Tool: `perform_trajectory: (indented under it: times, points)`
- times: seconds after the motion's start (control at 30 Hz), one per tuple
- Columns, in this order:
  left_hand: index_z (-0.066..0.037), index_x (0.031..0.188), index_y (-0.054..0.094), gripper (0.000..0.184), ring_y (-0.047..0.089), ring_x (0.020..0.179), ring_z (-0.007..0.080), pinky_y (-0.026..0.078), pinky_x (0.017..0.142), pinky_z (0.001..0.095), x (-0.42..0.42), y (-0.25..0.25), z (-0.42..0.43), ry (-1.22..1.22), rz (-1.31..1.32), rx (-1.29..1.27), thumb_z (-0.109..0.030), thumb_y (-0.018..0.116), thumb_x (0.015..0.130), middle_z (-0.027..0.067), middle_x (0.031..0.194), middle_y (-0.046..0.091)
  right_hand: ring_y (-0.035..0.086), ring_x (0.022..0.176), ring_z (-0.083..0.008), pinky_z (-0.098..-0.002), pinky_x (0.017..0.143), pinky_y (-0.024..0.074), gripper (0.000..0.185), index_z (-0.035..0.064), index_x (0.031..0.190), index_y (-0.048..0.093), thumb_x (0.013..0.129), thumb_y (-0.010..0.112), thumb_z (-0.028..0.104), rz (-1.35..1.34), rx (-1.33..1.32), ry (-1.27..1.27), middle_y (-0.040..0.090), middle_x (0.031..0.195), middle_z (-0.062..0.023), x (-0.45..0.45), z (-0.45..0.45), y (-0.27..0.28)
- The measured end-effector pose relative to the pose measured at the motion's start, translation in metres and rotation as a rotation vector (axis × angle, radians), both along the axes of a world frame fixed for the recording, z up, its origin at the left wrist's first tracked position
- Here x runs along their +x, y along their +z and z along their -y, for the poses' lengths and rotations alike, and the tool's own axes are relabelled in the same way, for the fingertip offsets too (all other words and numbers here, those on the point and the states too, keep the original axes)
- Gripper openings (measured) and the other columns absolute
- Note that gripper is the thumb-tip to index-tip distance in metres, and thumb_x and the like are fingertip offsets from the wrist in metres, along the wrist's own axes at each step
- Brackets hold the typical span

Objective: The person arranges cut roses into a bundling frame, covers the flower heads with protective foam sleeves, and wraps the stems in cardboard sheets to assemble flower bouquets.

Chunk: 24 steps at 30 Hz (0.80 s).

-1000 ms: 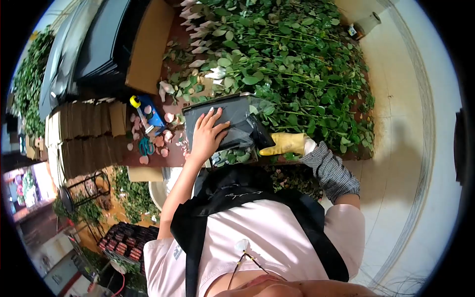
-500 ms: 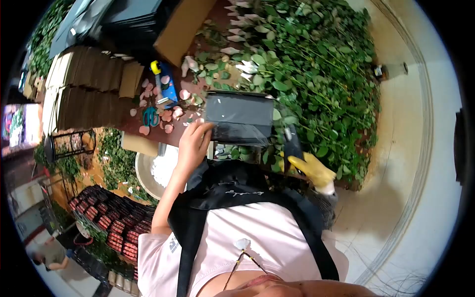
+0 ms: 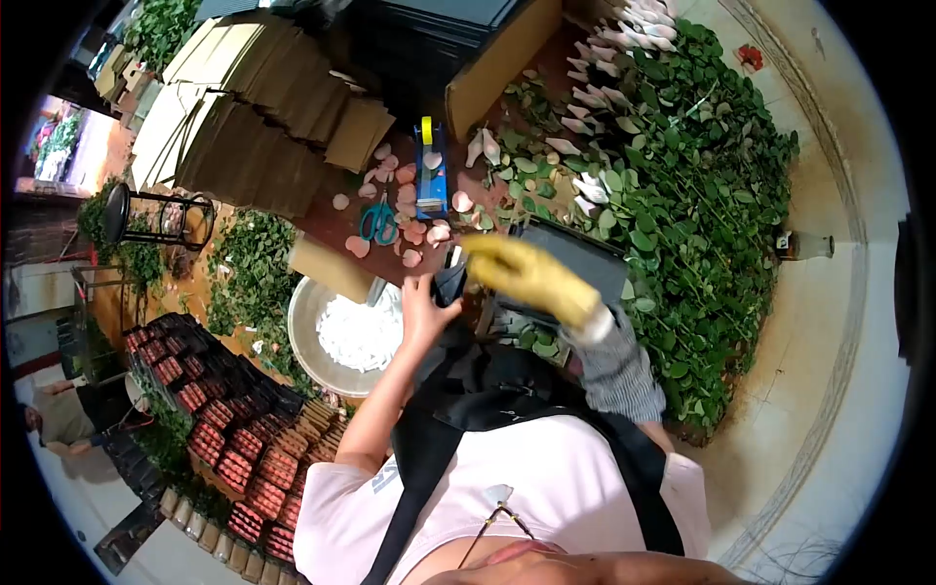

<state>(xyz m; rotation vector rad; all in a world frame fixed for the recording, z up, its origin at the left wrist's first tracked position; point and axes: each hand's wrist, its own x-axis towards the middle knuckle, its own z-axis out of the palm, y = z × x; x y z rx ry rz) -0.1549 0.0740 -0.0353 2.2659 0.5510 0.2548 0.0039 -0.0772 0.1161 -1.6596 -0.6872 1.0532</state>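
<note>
My left hand (image 3: 426,314), bare, is closed with fingers and thumb around a small dark object (image 3: 449,281) whose kind I cannot make out. My right hand (image 3: 534,277), in a yellow glove, reaches across to the left, close above that object. Its fingers are blurred, so their grip is unclear. Behind and below the glove, a black rectangular panel (image 3: 575,255) lies at the table's near edge, partly covered by the glove. Left of it are teal scissors (image 3: 378,223) and a blue tape dispenser (image 3: 431,175) with a yellow roll, among pink petals.
Leafy rose stems (image 3: 717,253) with wrapped heads are piled on the right. Cardboard sheets (image 3: 244,146) stand stacked at upper left. A tub (image 3: 304,343) of white pieces sits left of me; beyond are red-filled trays (image 3: 234,468) and another person (image 3: 60,419).
My gloved right hand has swung left across the black panel to near my left hand. My left hand has left the panel's edge. The whole view has shifted.
</note>
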Motion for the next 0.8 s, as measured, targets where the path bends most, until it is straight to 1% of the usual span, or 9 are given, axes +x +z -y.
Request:
perform_trajectory:
  times: [0.13, 0.2, 0.27, 0.33, 0.43, 0.57, 0.63, 0.7, 0.8]
  points:
    - [-0.002, 0.109, 0.060, 0.066, 0.052, 0.104, 0.0343, 0.043, 0.089, 0.0435, 0.035, -0.039, -0.015, -0.099, -0.131, 0.384, -0.036, 0.088, 0.059, 0.0151, 0.104, 0.052, 0.060, 0.117, -0.0279, -0.0359, 0.101, 0.0463, 0.048, 0.0003, 0.135, 0.052, 0.096, 0.062, 0.027, 0.810, -0.088, -0.451, 0.062, 0.129, -0.0166, 0.056, -0.128, -0.085]
    - [-0.003, 0.132, 0.053, 0.081, 0.051, 0.108, 0.0335, 0.041, 0.094, 0.0440, 0.035, -0.043, -0.013, -0.096, -0.158, 0.451, -0.039, 0.085, 0.066, 0.0136, 0.109, 0.052, 0.064, 0.109, -0.0265, -0.0363, 0.096, 0.0494, 0.042, -0.0006, 0.130, 0.056, 0.098, 0.059, 0.027, 0.433, -0.313, -0.511, 0.066, 0.122, -0.0157, 0.074, -0.158, -0.120]
    - [-0.003, 0.136, 0.050, 0.079, 0.049, 0.114, 0.0368, 0.040, 0.096, 0.0461, 0.026, -0.039, -0.013, -0.045, 0.001, 0.359, -0.034, 0.083, 0.071, 0.0178, 0.118, 0.052, 0.066, 0.099, -0.0214, -0.0334, 0.086, 0.0525, 0.035, -0.0013, 0.121, 0.061, 0.100, 0.057, 0.027, -0.400, 0.058, -0.365, 0.069, 0.112, -0.0135, 0.089, -0.150, -0.124]
    - [-0.004, 0.137, 0.050, 0.074, 0.049, 0.115, 0.0374, 0.039, 0.098, 0.0466, 0.011, -0.021, -0.017, 0.020, 0.041, 0.295, -0.029, 0.081, 0.074, 0.0182, 0.121, 0.052, 0.067, 0.081, -0.0144, -0.0266, 0.072, 0.0545, 0.028, -0.0015, 0.103, 0.066, 0.101, 0.058, 0.025, -0.095, -0.046, -0.387, 0.071, 0.095, -0.0096, 0.075, -0.145, -0.091]
    - [-0.006, 0.134, 0.052, 0.064, 0.049, 0.116, 0.0369, 0.037, 0.100, 0.0478, -0.016, -0.027, -0.022, 0.110, -0.063, 0.228, -0.023, 0.077, 0.077, 0.0164, 0.121, 0.053, 0.068, 0.070, -0.0147, -0.0241, 0.058, 0.0535, 0.020, -0.0013, 0.101, 0.068, 0.099, 0.060, 0.017, -0.317, -0.207, -0.347, 0.072, 0.087, -0.0091, 0.038, -0.129, -0.063]
    - [-0.006, 0.131, 0.054, 0.057, 0.049, 0.116, 0.0361, 0.036, 0.101, 0.0497, -0.013, -0.023, -0.029, 0.084, -0.063, 0.262, -0.022, 0.074, 0.080, 0.0151, 0.120, 0.054, 0.070, 0.074, -0.0219, -0.0339, 0.066, 0.0570, 0.025, 0.0017, 0.104, 0.070, 0.095, 0.063, 0.024, -0.274, -0.291, -0.187, 0.073, 0.093, -0.0106, 0.028, -0.115, -0.147]
    - [-0.008, 0.130, 0.055, 0.054, 0.049, 0.116, 0.0354, 0.036, 0.101, 0.0495, -0.001, -0.011, -0.037, 0.084, -0.049, 0.286, -0.021, 0.073, 0.081, 0.0147, 0.119, 0.055, 0.070, 0.088, -0.0278, -0.0418, 0.078, 0.0554, 0.024, 0.0100, 0.100, 0.074, 0.093, 0.061, 0.029, 0.446, -0.742, 0.073, 0.073, 0.102, -0.0088, 0.030, -0.118, -0.111]
    - [-0.010, 0.126, 0.059, 0.047, 0.049, 0.116, 0.0350, 0.036, 0.101, 0.0501, 0.005, -0.003, -0.043, 0.086, -0.029, 0.303, -0.019, 0.072, 0.081, 0.0133, 0.118, 0.055, 0.069, 0.087, -0.0278, -0.0423, 0.077, 0.0537, 0.024, 0.0148, 0.096, 0.075, 0.091, 0.060, 0.033, 0.824, -0.524, -0.027, 0.073, 0.099, -0.0065, 0.016, -0.096, -0.115]
    - [-0.010, 0.120, 0.063, 0.039, 0.049, 0.117, 0.0350, 0.037, 0.102, 0.0490, 0.008, -0.005, -0.047, 0.064, -0.014, 0.255, -0.016, 0.071, 0.082, 0.0119, 0.117, 0.056, 0.069, 0.078, -0.0134, -0.0269, 0.067, 0.0550, 0.030, 0.0008, 0.101, 0.071, 0.099, 0.057, 0.027, -0.041, -0.214, -0.313, 0.073, 0.087, -0.0084, 0.024, -0.054, 0.027]
